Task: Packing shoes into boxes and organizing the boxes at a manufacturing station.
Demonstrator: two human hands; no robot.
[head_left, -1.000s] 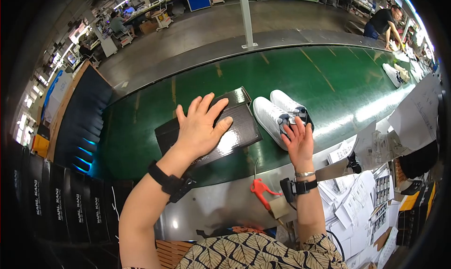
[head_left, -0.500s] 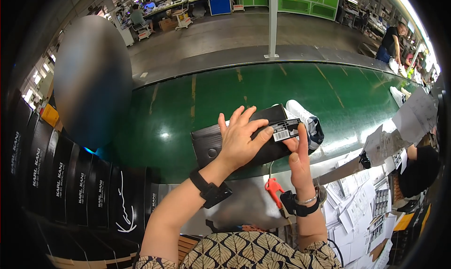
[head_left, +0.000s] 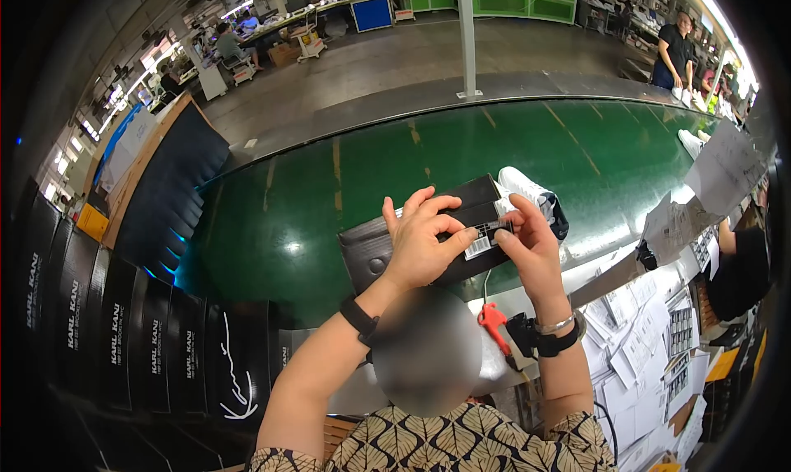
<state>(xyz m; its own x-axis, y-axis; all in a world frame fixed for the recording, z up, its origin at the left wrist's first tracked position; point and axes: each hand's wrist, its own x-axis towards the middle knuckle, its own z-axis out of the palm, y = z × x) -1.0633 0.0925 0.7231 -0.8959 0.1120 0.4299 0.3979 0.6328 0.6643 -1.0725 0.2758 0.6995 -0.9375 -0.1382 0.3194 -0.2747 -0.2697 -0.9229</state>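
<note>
We hold a black-and-white rectangular label (head_left: 480, 245).
Our right hand (head_left: 535, 254) clamps it between fingertips; our left hand (head_left: 422, 245), fingers apart, rests on the black cardboard box (head_left: 369, 245) beneath them; whether it pinches we cannot tell.

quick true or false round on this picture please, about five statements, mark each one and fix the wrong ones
1. The left hand rests on a black box. True.
2. The right hand is gripping the red air gun. False: the right hand has its thumb and index finger at a barcode label; the red air gun lies apart, nearer the person's body.
3. A white shoe is near the right end of the black box. True.
4. The belt is yellow. False: the belt is green.
5. Loose papers lie at the person's right. True.
</note>
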